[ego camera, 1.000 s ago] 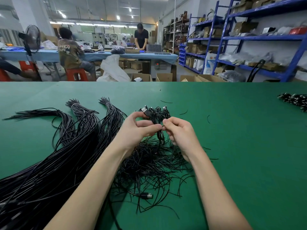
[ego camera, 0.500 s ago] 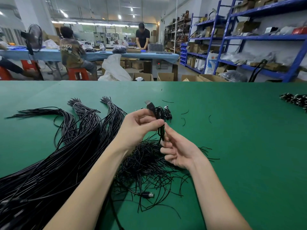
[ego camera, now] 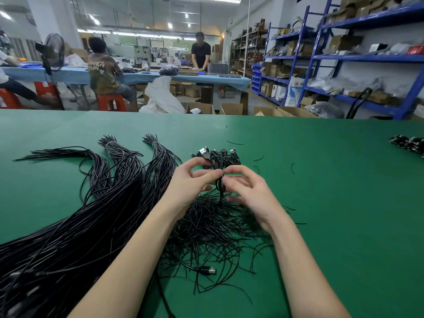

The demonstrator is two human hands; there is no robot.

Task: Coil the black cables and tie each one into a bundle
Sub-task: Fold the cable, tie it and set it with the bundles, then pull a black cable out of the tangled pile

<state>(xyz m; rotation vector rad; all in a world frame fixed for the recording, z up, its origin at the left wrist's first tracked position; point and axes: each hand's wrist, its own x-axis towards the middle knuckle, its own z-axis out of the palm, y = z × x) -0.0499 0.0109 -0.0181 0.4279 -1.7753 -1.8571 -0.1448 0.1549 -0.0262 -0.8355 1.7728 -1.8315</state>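
While the left hand [ego camera: 191,180] pinches the small coiled black cable bundle [ego camera: 219,166] above the green felt desk [ego camera: 332,203] and the right hand [ego camera: 246,189] fingers its tie, any slack could let the coil spring apart into the loose black wire ties [ego camera: 213,228] below.

hands [ego camera: 220,182] — 2 | tied cable sheaves [ego camera: 128,164] — 3 | people behind [ego camera: 103,67] — 3
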